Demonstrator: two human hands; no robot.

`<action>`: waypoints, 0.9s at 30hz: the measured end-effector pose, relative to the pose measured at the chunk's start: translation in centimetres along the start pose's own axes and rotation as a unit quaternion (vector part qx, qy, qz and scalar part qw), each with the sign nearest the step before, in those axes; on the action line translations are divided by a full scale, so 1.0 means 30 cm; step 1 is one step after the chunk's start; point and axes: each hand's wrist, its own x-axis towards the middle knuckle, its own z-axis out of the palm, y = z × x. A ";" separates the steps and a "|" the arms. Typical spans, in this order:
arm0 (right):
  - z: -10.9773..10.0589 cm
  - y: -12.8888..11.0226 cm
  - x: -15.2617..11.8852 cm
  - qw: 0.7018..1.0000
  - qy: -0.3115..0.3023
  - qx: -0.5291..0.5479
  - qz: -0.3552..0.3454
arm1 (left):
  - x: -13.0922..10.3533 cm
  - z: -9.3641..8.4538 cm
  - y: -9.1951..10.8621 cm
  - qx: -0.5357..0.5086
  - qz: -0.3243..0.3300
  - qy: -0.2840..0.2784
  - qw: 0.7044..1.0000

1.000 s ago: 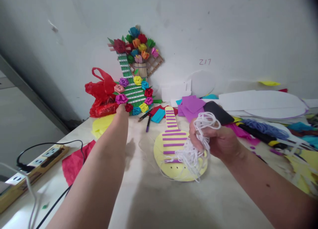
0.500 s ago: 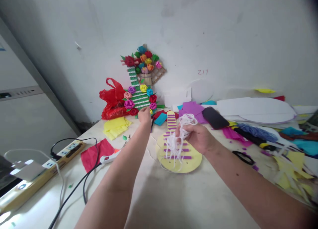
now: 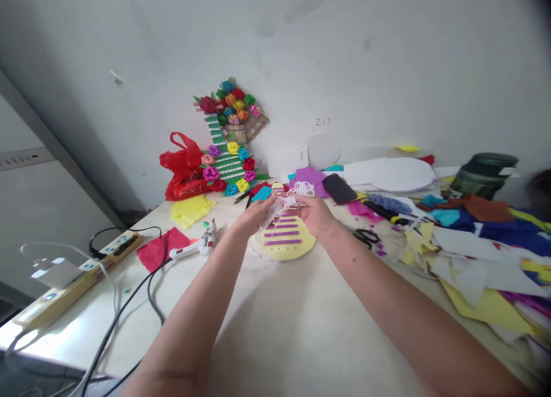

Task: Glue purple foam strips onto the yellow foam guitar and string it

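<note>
A loose tangle of white string [image 3: 303, 189] hangs between my two hands, above a yellow guitar-shaped cutout [image 3: 297, 252] striped with purple strips. My right hand [image 3: 317, 214] is closed on the bundle. From the other side my left hand [image 3: 257, 214] pinches strands of the same string. Both hands cover the middle of the cutout, and some fingertips are hidden in the string. A finished-looking green striped guitar [image 3: 229, 165] edged with paper flowers leans on the wall beyond.
On the left lie a glue gun [image 3: 208, 238], a power strip [image 3: 92, 276] with cables, red paper [image 3: 155, 249] and a red plastic bag [image 3: 183, 166]. To the right are black scissors [image 3: 365, 236], a dark phone [image 3: 340, 189], paper scraps [image 3: 482, 308] and a dark green container [image 3: 484, 176].
My left hand has come away from beside the flowered guitar to meet my right hand at the string. The view has turned to the right, bringing more of the scraps and the container in.
</note>
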 end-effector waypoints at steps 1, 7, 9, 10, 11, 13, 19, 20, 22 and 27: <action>-0.007 -0.004 -0.009 1.000 0.022 0.001 0.003 | -0.016 -0.001 0.007 -0.004 -0.026 -0.055 0.998; -0.067 -0.014 -0.055 0.992 0.115 -0.040 -0.013 | -0.097 -0.036 0.020 0.013 -0.031 -0.076 0.997; -0.095 -0.005 -0.063 0.988 0.143 -0.058 -0.011 | -0.108 -0.039 0.006 0.005 -0.009 -0.040 0.999; -0.109 0.002 -0.067 0.985 0.156 -0.071 -0.005 | -0.111 -0.036 -0.004 0.007 0.007 -0.020 1.000; -0.122 0.011 -0.072 0.983 0.163 -0.083 -0.005 | -0.114 -0.031 -0.014 0.017 0.026 0.005 1.000; -0.147 0.029 -0.084 0.981 0.168 -0.097 -0.008 | -0.118 -0.014 -0.035 0.047 0.057 0.052 0.996; -0.192 0.057 -0.113 0.983 0.153 -0.094 -0.031 | -0.123 0.037 -0.098 0.116 0.077 0.174 0.975; -0.199 0.056 -0.114 0.984 0.149 -0.095 -0.039 | -0.119 0.039 -0.110 0.119 0.074 0.186 0.973; -0.215 0.053 -0.112 0.983 0.150 -0.099 -0.047 | -0.111 0.037 -0.132 0.112 0.082 0.193 0.971; -0.257 0.058 -0.101 0.984 0.134 -0.106 -0.058 | -0.104 0.018 -0.163 0.069 0.099 0.209 0.970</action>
